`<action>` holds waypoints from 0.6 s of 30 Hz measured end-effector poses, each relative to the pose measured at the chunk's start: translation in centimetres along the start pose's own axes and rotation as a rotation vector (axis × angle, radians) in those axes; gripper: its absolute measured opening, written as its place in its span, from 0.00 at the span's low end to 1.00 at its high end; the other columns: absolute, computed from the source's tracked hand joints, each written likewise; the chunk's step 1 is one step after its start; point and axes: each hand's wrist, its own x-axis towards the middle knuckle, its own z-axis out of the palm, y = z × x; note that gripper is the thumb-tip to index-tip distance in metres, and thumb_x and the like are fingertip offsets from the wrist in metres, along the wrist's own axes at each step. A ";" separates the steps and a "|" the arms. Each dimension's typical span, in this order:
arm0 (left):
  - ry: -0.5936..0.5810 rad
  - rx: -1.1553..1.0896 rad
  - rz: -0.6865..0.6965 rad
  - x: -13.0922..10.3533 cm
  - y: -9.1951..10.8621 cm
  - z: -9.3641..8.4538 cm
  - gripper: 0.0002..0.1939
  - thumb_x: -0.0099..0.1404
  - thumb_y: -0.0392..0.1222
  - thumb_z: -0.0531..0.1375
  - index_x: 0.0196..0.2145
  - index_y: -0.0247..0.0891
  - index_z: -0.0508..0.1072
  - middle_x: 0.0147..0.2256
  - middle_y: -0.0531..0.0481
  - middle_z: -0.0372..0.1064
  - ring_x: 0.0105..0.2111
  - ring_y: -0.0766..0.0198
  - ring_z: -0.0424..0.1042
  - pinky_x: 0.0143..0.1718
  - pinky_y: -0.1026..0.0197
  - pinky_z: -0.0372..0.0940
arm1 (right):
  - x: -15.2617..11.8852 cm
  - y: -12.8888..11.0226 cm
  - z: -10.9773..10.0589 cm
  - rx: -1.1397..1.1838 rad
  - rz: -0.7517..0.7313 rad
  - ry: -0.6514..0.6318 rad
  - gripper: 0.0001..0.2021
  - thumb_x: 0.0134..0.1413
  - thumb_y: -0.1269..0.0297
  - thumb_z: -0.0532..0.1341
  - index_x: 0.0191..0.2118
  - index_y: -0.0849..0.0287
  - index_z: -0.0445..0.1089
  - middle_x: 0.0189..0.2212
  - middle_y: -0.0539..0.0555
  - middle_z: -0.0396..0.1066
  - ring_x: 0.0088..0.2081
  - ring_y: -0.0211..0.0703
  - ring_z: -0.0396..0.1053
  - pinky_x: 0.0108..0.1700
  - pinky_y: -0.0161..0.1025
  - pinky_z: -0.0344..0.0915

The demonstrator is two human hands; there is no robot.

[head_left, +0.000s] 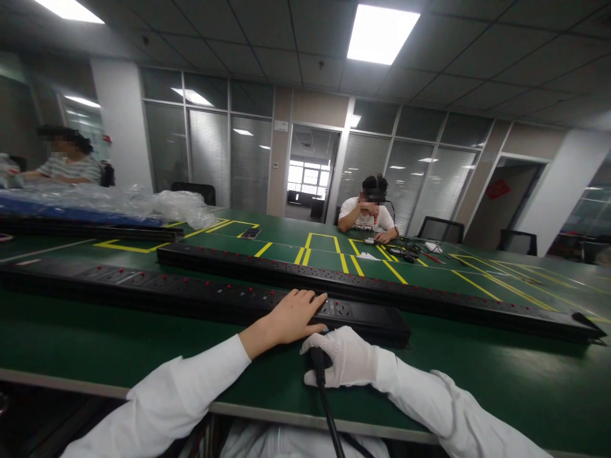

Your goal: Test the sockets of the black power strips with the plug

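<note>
A long black power strip (191,294) with red buttons and sockets lies across the green table in front of me. My bare left hand (292,316) rests flat on it near its right end, fingers spread. Just below the strip, my right hand (341,357), in a white glove, is closed round a black plug (319,359); its cable runs down over the table's front edge. The plug's prongs are hidden. Behind the first strip lies a second long black power strip (458,305), reaching further to the right.
Clear plastic wrap (176,205) and dark bars lie at the far left. A phone (251,233) lies on the green table (157,346). Across it a person (365,213) sits near cables and small tools; another person (67,162) is at the left.
</note>
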 end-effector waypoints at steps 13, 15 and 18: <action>0.016 0.005 0.004 -0.1 -0.1 0.2 0.32 0.60 0.59 0.46 0.56 0.37 0.51 0.45 0.41 0.62 0.45 0.53 0.61 0.45 0.54 0.52 | -0.3 0.3 -2.0 -0.079 -0.118 -0.034 0.21 0.47 0.44 0.52 0.38 0.54 0.68 0.19 0.48 0.67 0.24 0.34 0.66 0.26 0.29 0.53; 0.005 0.000 0.012 0.0 -0.2 0.1 0.32 0.60 0.59 0.46 0.56 0.37 0.50 0.46 0.41 0.62 0.45 0.53 0.61 0.45 0.54 0.53 | -0.4 0.5 -1.9 -0.105 -0.119 -0.023 0.21 0.46 0.44 0.52 0.38 0.54 0.68 0.19 0.48 0.67 0.24 0.35 0.65 0.26 0.30 0.53; -0.019 -0.012 0.011 -0.1 -0.8 0.0 0.33 0.59 0.60 0.46 0.57 0.39 0.50 0.47 0.42 0.62 0.45 0.53 0.62 0.45 0.54 0.53 | -0.5 0.7 -2.4 -0.186 -0.126 0.026 0.22 0.46 0.44 0.52 0.40 0.54 0.67 0.21 0.50 0.67 0.26 0.38 0.65 0.29 0.33 0.55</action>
